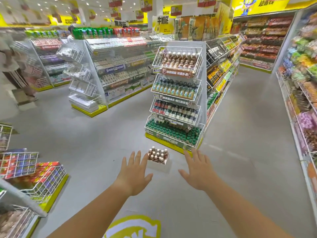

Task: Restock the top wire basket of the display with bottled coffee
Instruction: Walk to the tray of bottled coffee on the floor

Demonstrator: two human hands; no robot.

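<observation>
Reaching forward with fingers spread and palms down, the left hand [135, 172] and the right hand [199, 170] are both empty, gripping nothing, and they frame the white carton [158, 161] that sits on the grey floor [85, 134] well ahead of them. The carton is open at the top and packed with brown bottled coffee [157, 154], white caps upward, so it reads as the restock supply set down within easy reach of the shelf it serves. Just beyond it stands the tiered wire display [175, 100] at the end of an aisle, its baskets tilted toward the shopper so the labels face out. The top wire basket [178, 60] holds matching brown bottles with white caps; they fill much of it, though blur makes it hard to tell how many gaps remain. The lower baskets carry other drinks, with green-capped bottles at the bottom. The wide spread of both hands suggests a two-handed approach to the carton, probably to lift it whole or steady it before drawing bottles out. No bottle from the carton appears to be in hand yet, so the restocking looks barely begun.
</observation>
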